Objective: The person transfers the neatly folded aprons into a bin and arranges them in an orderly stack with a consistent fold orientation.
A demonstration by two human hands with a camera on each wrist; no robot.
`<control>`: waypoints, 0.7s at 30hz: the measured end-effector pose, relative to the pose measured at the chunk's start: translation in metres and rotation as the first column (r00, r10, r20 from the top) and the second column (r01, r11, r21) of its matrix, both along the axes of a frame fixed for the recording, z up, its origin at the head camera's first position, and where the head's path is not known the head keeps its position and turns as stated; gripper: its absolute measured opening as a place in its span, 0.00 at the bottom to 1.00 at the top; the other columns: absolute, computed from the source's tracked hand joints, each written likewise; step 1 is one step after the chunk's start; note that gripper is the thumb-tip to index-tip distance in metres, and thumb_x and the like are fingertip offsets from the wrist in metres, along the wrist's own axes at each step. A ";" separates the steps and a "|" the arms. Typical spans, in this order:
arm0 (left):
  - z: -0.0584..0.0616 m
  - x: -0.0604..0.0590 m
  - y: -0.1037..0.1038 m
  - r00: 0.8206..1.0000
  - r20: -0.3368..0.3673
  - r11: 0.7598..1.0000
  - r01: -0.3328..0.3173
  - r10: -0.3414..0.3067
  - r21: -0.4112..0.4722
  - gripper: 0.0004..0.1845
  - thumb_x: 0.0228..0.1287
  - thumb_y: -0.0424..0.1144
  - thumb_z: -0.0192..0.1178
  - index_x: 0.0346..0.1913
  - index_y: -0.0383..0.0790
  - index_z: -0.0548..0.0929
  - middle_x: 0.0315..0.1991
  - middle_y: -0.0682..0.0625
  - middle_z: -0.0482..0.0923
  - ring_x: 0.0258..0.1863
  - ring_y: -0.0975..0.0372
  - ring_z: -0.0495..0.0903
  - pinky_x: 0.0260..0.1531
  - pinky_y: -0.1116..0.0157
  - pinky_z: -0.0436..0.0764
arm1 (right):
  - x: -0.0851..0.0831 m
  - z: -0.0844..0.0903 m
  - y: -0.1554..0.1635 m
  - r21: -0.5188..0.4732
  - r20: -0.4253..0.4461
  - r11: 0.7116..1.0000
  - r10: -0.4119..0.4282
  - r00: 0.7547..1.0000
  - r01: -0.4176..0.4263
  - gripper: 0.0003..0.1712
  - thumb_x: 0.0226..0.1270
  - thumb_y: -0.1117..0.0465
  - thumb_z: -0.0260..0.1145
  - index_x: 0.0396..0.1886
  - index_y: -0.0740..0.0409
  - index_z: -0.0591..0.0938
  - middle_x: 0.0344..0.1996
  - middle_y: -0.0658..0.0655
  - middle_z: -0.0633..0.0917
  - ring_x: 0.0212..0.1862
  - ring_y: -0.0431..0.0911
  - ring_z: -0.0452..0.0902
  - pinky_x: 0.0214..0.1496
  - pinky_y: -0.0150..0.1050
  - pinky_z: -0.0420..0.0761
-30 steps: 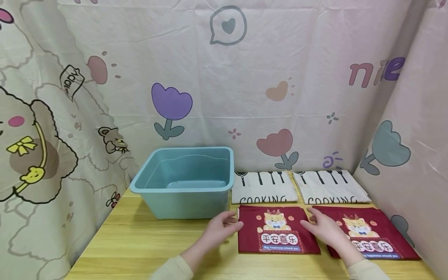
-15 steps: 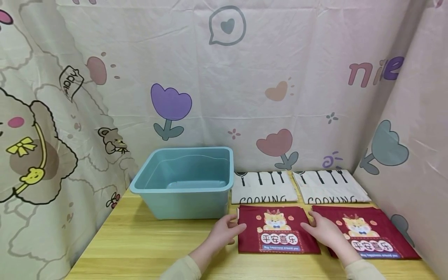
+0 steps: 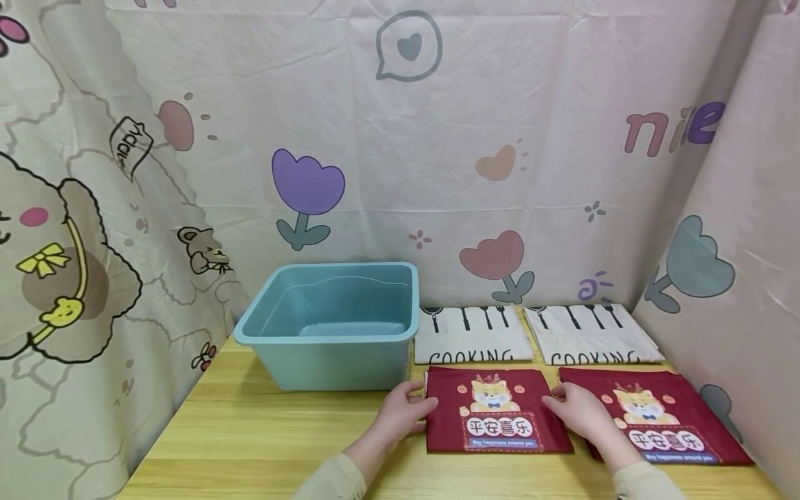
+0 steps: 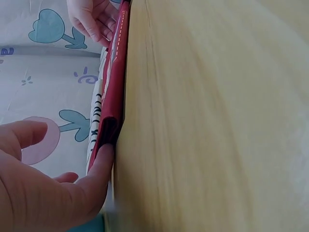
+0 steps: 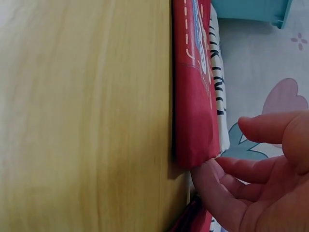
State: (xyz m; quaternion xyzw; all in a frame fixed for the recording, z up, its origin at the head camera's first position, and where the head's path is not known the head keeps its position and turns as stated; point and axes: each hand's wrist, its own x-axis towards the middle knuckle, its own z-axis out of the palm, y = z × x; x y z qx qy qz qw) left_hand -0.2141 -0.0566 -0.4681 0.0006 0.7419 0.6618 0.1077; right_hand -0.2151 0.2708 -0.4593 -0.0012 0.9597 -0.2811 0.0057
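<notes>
A folded dark-red cloth (image 3: 444, 417) with a cartoon animal print lies flat at the front of the table in the head view. My left hand (image 3: 400, 414) is at its left edge. In the left wrist view a fingertip meets the cloth's folded side, while the thumb (image 4: 31, 133) stands away above. On the opposite side, my right hand (image 3: 582, 414) has its fingertips at the right edge. The right wrist view shows those fingers low against the cloth's end (image 5: 198, 121), thumb raised and apart. A second matching red cloth (image 3: 700, 406) lies partly behind the right hand.
A blue-green plastic tub (image 3: 331, 364) stands at the back left. Two folded white cloths, a left one (image 3: 471, 339) and a right one (image 3: 590, 339), carry cooking prints behind the red ones. Patterned curtain (image 3: 387, 139) encloses the wooden table (image 3: 250, 430).
My left hand has moved right and closer to the left edge of the red cloth. The right hand has shifted slightly at the right edge. The cloths and tub stay put.
</notes>
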 end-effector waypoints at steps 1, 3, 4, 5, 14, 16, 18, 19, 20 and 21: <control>-0.001 0.000 0.000 1.000 -0.002 1.000 -0.003 0.003 0.011 0.32 0.64 0.35 0.65 0.65 0.22 0.67 0.45 0.39 0.80 0.42 0.51 0.83 0.37 0.55 0.85 | 0.000 0.000 0.000 -0.001 -0.003 1.000 -0.003 1.000 0.003 0.23 0.67 0.58 0.65 0.45 0.79 0.78 0.40 0.69 0.83 0.44 0.60 0.79 0.50 0.58 0.76; -0.002 0.000 0.000 1.000 -0.009 0.999 -0.007 0.007 0.033 0.31 0.64 0.32 0.64 0.65 0.20 0.66 0.45 0.38 0.80 0.42 0.50 0.83 0.37 0.55 0.85 | -0.001 0.000 -0.001 -0.006 -0.007 1.000 -0.011 1.000 0.011 0.22 0.66 0.59 0.65 0.44 0.78 0.78 0.38 0.67 0.84 0.42 0.58 0.80 0.50 0.57 0.77; -0.003 0.000 0.000 1.000 -0.012 0.999 -0.009 0.009 0.040 0.31 0.64 0.31 0.64 0.65 0.20 0.66 0.45 0.37 0.79 0.41 0.50 0.83 0.37 0.55 0.85 | -0.001 0.000 -0.001 -0.009 -0.007 1.000 -0.013 1.000 0.013 0.21 0.66 0.59 0.65 0.43 0.78 0.78 0.37 0.67 0.84 0.42 0.58 0.80 0.49 0.57 0.77; -0.004 0.000 0.000 1.000 -0.015 0.999 -0.011 0.011 0.047 0.30 0.63 0.30 0.64 0.64 0.19 0.66 0.45 0.37 0.79 0.41 0.50 0.83 0.37 0.54 0.85 | -0.001 -0.001 -0.001 -0.014 -0.006 1.000 -0.017 1.000 0.017 0.21 0.66 0.60 0.65 0.43 0.78 0.78 0.36 0.66 0.84 0.41 0.57 0.80 0.49 0.56 0.77; -0.005 -0.002 0.000 0.999 -0.011 0.997 -0.030 0.031 0.071 0.29 0.62 0.26 0.63 0.64 0.18 0.66 0.43 0.38 0.78 0.37 0.57 0.82 0.37 0.57 0.85 | -0.003 -0.003 0.000 -0.132 0.033 0.990 -0.048 0.998 0.052 0.19 0.66 0.63 0.65 0.43 0.79 0.76 0.34 0.64 0.84 0.35 0.52 0.80 0.39 0.48 0.81; -0.005 -0.002 0.000 0.999 -0.010 0.997 -0.030 0.030 0.076 0.29 0.61 0.25 0.63 0.63 0.18 0.66 0.43 0.38 0.79 0.37 0.57 0.82 0.37 0.57 0.85 | -0.003 -0.003 0.000 -0.194 0.059 0.979 -0.053 0.997 0.063 0.19 0.66 0.64 0.64 0.44 0.80 0.74 0.34 0.65 0.83 0.34 0.50 0.78 0.35 0.45 0.81; -0.005 -0.003 0.000 1.000 -0.013 0.997 -0.026 0.027 0.078 0.29 0.61 0.25 0.63 0.63 0.17 0.67 0.43 0.37 0.80 0.38 0.56 0.83 0.37 0.57 0.85 | -0.003 -0.004 0.001 -0.261 0.088 0.962 -0.060 0.994 0.081 0.19 0.67 0.65 0.63 0.46 0.81 0.72 0.35 0.66 0.82 0.33 0.49 0.78 0.32 0.43 0.81; -0.005 -0.003 0.000 1.000 -0.016 0.997 -0.025 0.026 0.076 0.29 0.61 0.24 0.63 0.63 0.17 0.67 0.44 0.36 0.81 0.38 0.55 0.83 0.36 0.57 0.85 | -0.003 -0.005 0.002 -0.289 0.095 0.954 -0.059 0.994 0.085 0.20 0.68 0.65 0.63 0.47 0.81 0.72 0.36 0.67 0.81 0.33 0.49 0.77 0.31 0.43 0.81; -0.006 -0.004 0.000 1.000 -0.016 0.997 -0.026 0.027 0.075 0.29 0.61 0.24 0.63 0.63 0.17 0.67 0.44 0.36 0.81 0.39 0.55 0.83 0.36 0.57 0.85 | -0.003 -0.006 0.002 -0.311 0.099 0.946 -0.058 0.993 0.086 0.21 0.68 0.65 0.62 0.48 0.82 0.71 0.36 0.68 0.81 0.33 0.49 0.77 0.31 0.43 0.80; -0.007 -0.004 0.001 0.999 -0.019 0.997 -0.027 0.029 0.072 0.29 0.60 0.24 0.63 0.63 0.17 0.67 0.44 0.36 0.81 0.39 0.55 0.83 0.36 0.57 0.85 | -0.003 -0.006 0.002 -0.330 0.105 0.939 -0.064 0.992 0.096 0.22 0.68 0.66 0.62 0.50 0.83 0.70 0.36 0.68 0.81 0.33 0.48 0.77 0.30 0.42 0.80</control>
